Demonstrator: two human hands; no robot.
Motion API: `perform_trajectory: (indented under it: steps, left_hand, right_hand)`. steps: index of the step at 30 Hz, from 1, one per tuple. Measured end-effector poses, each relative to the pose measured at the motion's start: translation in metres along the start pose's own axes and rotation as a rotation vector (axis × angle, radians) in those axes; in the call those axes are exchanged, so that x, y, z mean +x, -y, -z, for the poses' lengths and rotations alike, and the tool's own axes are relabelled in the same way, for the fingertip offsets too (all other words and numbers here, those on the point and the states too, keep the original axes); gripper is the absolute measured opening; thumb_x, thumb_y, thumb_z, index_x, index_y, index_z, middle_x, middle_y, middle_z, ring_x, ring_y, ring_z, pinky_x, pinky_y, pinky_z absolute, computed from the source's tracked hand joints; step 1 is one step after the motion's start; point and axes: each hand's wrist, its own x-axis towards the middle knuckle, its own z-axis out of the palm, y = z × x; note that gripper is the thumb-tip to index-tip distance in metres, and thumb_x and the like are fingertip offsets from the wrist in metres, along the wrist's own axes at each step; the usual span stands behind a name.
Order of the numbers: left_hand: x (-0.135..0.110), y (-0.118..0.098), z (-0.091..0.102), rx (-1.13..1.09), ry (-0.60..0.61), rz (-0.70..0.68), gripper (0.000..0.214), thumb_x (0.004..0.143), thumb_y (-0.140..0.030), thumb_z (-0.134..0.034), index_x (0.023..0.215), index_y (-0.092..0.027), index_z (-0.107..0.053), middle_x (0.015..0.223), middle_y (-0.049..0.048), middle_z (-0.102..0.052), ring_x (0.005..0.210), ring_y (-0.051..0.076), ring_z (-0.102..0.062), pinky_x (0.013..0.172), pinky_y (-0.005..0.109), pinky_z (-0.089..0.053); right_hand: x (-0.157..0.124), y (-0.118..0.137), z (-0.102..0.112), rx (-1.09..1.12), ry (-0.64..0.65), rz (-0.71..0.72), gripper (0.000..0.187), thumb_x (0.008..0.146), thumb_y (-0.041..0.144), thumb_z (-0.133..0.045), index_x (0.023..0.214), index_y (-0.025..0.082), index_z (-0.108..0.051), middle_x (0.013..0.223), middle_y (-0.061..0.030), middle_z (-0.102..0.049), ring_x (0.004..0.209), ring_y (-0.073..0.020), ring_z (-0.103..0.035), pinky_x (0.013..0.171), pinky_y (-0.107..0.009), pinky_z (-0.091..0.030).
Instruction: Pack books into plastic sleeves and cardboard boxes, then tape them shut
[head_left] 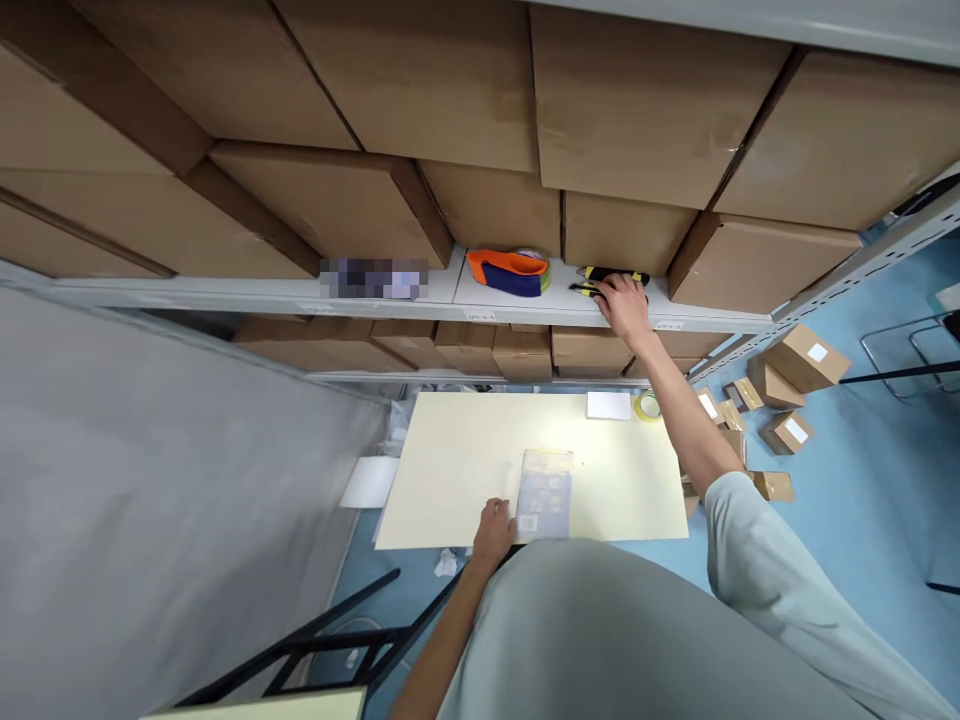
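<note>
Found brown cartons point(420, 90) packed tight on the steel shelf point(225, 295), leaving only a narrow free ledge at its front. Found a cream table point(450, 470) below, with a clear flat packet point(546, 495) lying near its front edge, long axis running away from the body. Noted the left hand point(495, 525) against the packet's left edge, grip curled; cannot tell whether holding.

Located an orange tape dispenser point(510, 272) on the ledge, near the yellow-and-black utility knife point(611, 273). Noted the right hand point(626, 305) draped over the knife's right end; cannot tell whether the grip has closed.

Judged the knife's long axis parallel to the shelf front, exposed end toward the dispenser; blade end not discernible.

Judged risks:
- knife sliding off the ledge onto the table under an unsettled, outstretched grip
- a cut, should the blade stand extended
- packet nudged off the table front
</note>
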Motion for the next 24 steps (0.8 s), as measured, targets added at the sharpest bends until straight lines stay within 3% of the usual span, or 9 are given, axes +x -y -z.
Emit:
perform_trajectory:
  steps: [3, 5, 8, 10, 12, 14, 17, 20, 24]
  left_hand:
    - [-0.007, -0.015, 0.006, -0.092, -0.012, 0.041, 0.050, 0.090, -0.018, -0.059, 0.139, -0.013, -0.067, 0.135, 0.0213, -0.067, 0.140, 0.035, -0.062, 0.123, 0.045, -0.045]
    - [-0.008, -0.023, 0.005, -0.168, -0.018, 0.068, 0.048, 0.091, -0.020, -0.061, 0.137, -0.013, -0.068, 0.132, 0.0207, -0.069, 0.134, 0.036, -0.065, 0.121, 0.047, -0.047]
    - [-0.005, -0.027, -0.006, -0.243, -0.004, 0.106, 0.046, 0.093, -0.022, -0.061, 0.137, -0.013, -0.069, 0.133, 0.0196, -0.068, 0.131, 0.034, -0.066, 0.122, 0.046, -0.046]
    - [-0.002, -0.027, -0.017, -0.299, 0.004, 0.136, 0.044, 0.094, -0.023, -0.062, 0.136, -0.016, -0.069, 0.132, 0.0166, -0.069, 0.129, 0.031, -0.067, 0.120, 0.044, -0.048]
    - [0.001, -0.025, -0.028, -0.344, 0.000, 0.185, 0.043, 0.094, -0.026, -0.063, 0.136, -0.018, -0.069, 0.133, 0.0161, -0.069, 0.123, 0.031, -0.069, 0.117, 0.044, -0.050]
    - [0.005, -0.024, -0.035, -0.375, -0.007, 0.240, 0.042, 0.095, -0.029, -0.064, 0.136, -0.019, -0.068, 0.134, 0.0169, -0.069, 0.122, 0.031, -0.069, 0.115, 0.045, -0.051]
    - [0.012, -0.026, -0.040, -0.416, -0.004, 0.336, 0.040, 0.094, -0.034, -0.067, 0.130, -0.016, -0.067, 0.122, 0.0178, -0.074, 0.118, 0.033, -0.071, 0.108, 0.046, -0.053]
    - [0.019, -0.032, -0.041, -0.491, 0.028, 0.390, 0.035, 0.091, -0.042, -0.072, 0.116, -0.018, -0.068, 0.098, 0.0104, -0.077, 0.102, 0.029, -0.074, 0.095, 0.041, -0.056]
    - [0.023, -0.045, -0.039, -0.647, 0.101, 0.364, 0.035, 0.089, -0.056, -0.073, 0.081, -0.022, -0.065, 0.066, -0.0003, -0.062, 0.073, 0.021, -0.066, 0.074, 0.031, -0.053]
  right_hand:
    - [-0.041, 0.020, -0.014, 0.098, -0.131, -0.054, 0.043, 0.116, 0.034, -0.041, 0.144, 0.017, -0.068, 0.144, -0.0221, -0.063, 0.134, -0.0386, -0.054, 0.115, -0.057, -0.043]
    - [-0.094, 0.040, -0.042, 0.199, -0.130, -0.122, 0.045, 0.117, 0.038, -0.036, 0.139, 0.018, -0.069, 0.140, -0.0219, -0.064, 0.132, -0.0373, -0.056, 0.114, -0.055, -0.045]
    - [-0.204, 0.074, -0.098, 0.368, 0.109, -0.253, 0.038, 0.115, 0.038, -0.042, 0.130, 0.018, -0.070, 0.130, -0.0188, -0.071, 0.124, -0.0326, -0.063, 0.115, -0.050, -0.049]
    - [-0.282, 0.094, -0.130, 0.445, 0.334, -0.434, 0.034, 0.109, 0.036, -0.053, 0.129, 0.014, -0.069, 0.126, -0.0191, -0.074, 0.118, -0.0307, -0.068, 0.113, -0.048, -0.053]
    - [-0.346, 0.110, -0.150, 0.506, 0.538, -0.639, 0.036, 0.103, 0.034, -0.061, 0.131, 0.013, -0.067, 0.128, -0.0195, -0.075, 0.116, -0.0290, -0.072, 0.108, -0.045, -0.056]
    - [-0.389, 0.120, -0.160, 0.577, 0.671, -0.823, 0.039, 0.100, 0.034, -0.063, 0.134, 0.014, -0.064, 0.131, -0.0185, -0.076, 0.115, -0.0266, -0.075, 0.105, -0.042, -0.058]
    - [-0.414, 0.126, -0.167, 0.669, 0.721, -0.972, 0.040, 0.098, 0.036, -0.065, 0.131, 0.014, -0.064, 0.125, -0.0151, -0.079, 0.114, -0.0237, -0.077, 0.103, -0.037, -0.058]
    - [-0.410, 0.121, -0.173, 0.687, 0.693, -1.019, 0.031, 0.094, 0.040, -0.068, 0.114, 0.016, -0.068, 0.114, -0.0125, -0.079, 0.109, -0.0239, -0.076, 0.100, -0.036, -0.059]
    - [-0.396, 0.103, -0.180, 0.683, 0.641, -1.063, 0.027, 0.087, 0.046, -0.071, 0.093, 0.022, -0.062, 0.098, -0.0067, -0.073, 0.098, -0.0239, -0.072, 0.090, -0.035, -0.059]
